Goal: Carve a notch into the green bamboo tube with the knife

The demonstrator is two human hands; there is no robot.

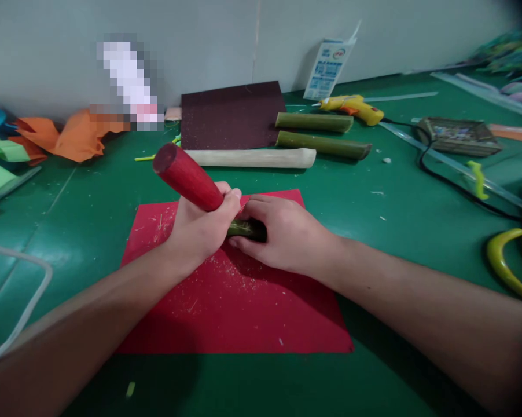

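Observation:
My left hand [209, 223] is closed round the thick red handle [191, 176] of a tool, which leans up and to the left. The tool's working end is hidden behind my fingers and the piece below. Fingers of my right hand [282, 229] are wrapped over a short green bamboo piece [243, 227], pressing it down on a red mat [239, 318]. Both hands are close together, with the bamboo between them. Pale shavings and dust are scattered over the mat.
Behind the mat lie a pale stick [261, 158], two split bamboo pieces [324, 145], a dark sheet [230, 116] and a yellow glue gun [352, 109] with a black cord. Yellow-handled scissors [504, 266] are at right. Orange paper [78, 136] lies at left; a drink carton [329, 68] leans on the wall.

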